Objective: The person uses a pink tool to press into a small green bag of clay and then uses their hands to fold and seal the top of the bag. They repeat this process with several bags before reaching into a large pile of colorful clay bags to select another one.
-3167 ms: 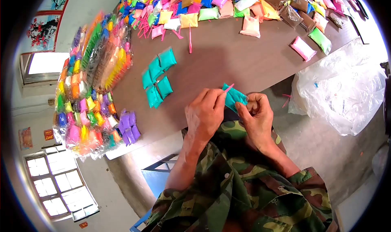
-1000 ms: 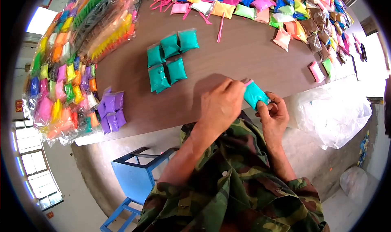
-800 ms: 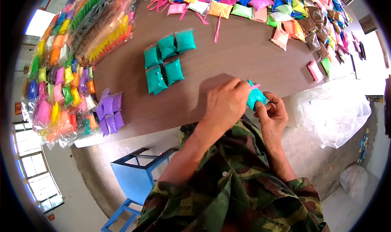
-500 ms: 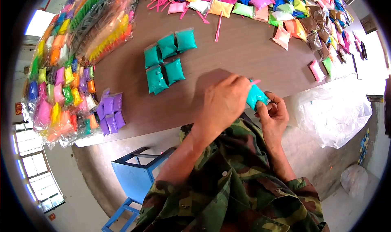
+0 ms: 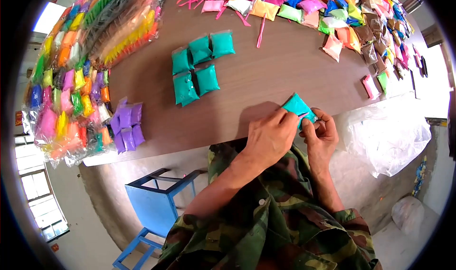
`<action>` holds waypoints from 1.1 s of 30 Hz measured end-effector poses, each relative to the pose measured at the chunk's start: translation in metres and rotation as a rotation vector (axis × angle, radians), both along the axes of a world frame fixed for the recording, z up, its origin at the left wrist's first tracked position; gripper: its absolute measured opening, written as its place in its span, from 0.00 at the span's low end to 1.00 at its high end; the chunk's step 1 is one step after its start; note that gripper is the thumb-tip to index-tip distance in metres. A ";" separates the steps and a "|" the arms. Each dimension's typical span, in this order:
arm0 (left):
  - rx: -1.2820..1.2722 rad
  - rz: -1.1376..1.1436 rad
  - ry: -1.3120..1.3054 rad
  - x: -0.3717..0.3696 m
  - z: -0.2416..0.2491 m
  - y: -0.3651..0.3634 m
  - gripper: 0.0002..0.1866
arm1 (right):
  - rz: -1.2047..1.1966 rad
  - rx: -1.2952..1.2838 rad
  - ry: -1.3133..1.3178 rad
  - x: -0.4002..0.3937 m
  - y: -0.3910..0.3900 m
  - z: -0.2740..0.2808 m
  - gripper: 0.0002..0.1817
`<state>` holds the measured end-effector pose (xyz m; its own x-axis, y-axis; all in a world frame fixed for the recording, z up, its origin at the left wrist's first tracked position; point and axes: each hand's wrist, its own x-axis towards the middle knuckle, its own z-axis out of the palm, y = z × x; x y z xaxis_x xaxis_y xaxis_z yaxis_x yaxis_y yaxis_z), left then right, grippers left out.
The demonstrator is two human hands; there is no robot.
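My right hand [image 5: 322, 133] pinches a small teal packet [image 5: 296, 104] by its lower right edge, near the front of the table. The packet, in a clear wrapper, tilts up over the tabletop. Close against its left side, my left hand [image 5: 273, 133] has its fingers closed on a thin pink stick [image 5: 303, 115], whose end shows across the packet. The rest of the stick is hidden by the fingers. Farther left, several similar teal packets [image 5: 207, 80] lie grouped on the table.
Purple packets [image 5: 127, 123] and a heap of multicoloured bags [image 5: 76, 99] lie at left. More coloured packets [image 5: 311, 5] and pink sticks [image 5: 261, 32] cover the back of the brown table [image 5: 256, 75]. A clear plastic bag [image 5: 380, 137] hangs right; a blue chair [image 5: 151, 208] stands below.
My left hand has come down with the pink stick, which now lies lower across the teal packet. The packet has turned a little in my right hand. The view has shifted slightly.
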<state>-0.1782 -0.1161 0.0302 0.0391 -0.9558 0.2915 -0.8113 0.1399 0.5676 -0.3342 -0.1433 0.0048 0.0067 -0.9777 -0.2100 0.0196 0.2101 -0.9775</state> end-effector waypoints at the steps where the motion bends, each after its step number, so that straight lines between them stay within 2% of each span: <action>1: -0.088 -0.021 -0.061 0.003 -0.007 -0.003 0.06 | 0.001 -0.002 0.006 0.000 0.000 0.001 0.17; 4: -0.075 0.080 -0.114 0.018 -0.008 -0.006 0.06 | 0.001 0.003 0.024 0.000 0.001 0.004 0.17; 5: -0.085 0.128 -0.057 0.023 -0.006 -0.007 0.05 | 0.002 -0.005 0.041 0.000 0.001 0.003 0.17; 9: -0.104 0.068 0.048 0.018 0.004 -0.001 0.04 | -0.008 -0.002 0.045 0.002 0.002 0.005 0.15; 12: -0.113 -0.032 0.012 -0.001 -0.004 0.010 0.05 | -0.009 0.000 -0.004 -0.003 0.003 0.000 0.14; 17: -0.086 0.041 -0.127 0.016 -0.010 0.014 0.09 | -0.007 0.011 0.009 -0.003 0.002 0.004 0.11; 20: -0.121 0.109 -0.048 0.025 -0.005 0.011 0.05 | -0.009 0.021 0.003 -0.001 0.001 0.004 0.10; 24: -0.123 -0.055 -0.006 -0.001 -0.010 0.020 0.04 | -0.009 -0.030 -0.045 -0.001 0.002 0.000 0.10; 26: -0.107 -0.048 0.033 -0.002 -0.009 0.020 0.05 | -0.022 -0.009 -0.053 0.000 0.002 0.001 0.10; 30: -0.010 0.060 -0.142 0.020 -0.002 0.017 0.04 | -0.022 0.013 -0.045 -0.001 0.002 -0.001 0.08; 33: -0.115 0.077 -0.028 0.023 0.003 0.014 0.04 | -0.034 -0.005 -0.032 0.001 0.002 -0.004 0.08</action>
